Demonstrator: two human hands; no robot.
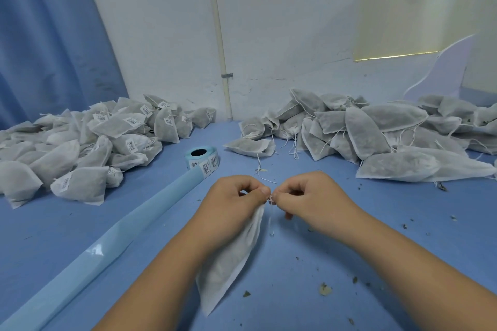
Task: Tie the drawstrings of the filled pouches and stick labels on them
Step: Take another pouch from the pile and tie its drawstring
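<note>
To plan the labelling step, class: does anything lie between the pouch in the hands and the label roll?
Nothing visible does. The left hand and right hand pinch the drawstring of the pouch; bare table lies between it and the label roll.

Blue table (309,258): labelled pouches (80,148), untied pouches (376,137), label roll (202,161).

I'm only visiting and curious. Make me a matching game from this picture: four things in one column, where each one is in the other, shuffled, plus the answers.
Things
1. label roll
2. labelled pouches
3. unlabelled pouches
4. pouch being tied

Places
A. heaped on the right
B. its drawstring pinched by left hand and right hand
C. between the two heaps
D. heaped on the left

Pairs: 1-C, 2-D, 3-A, 4-B
</note>
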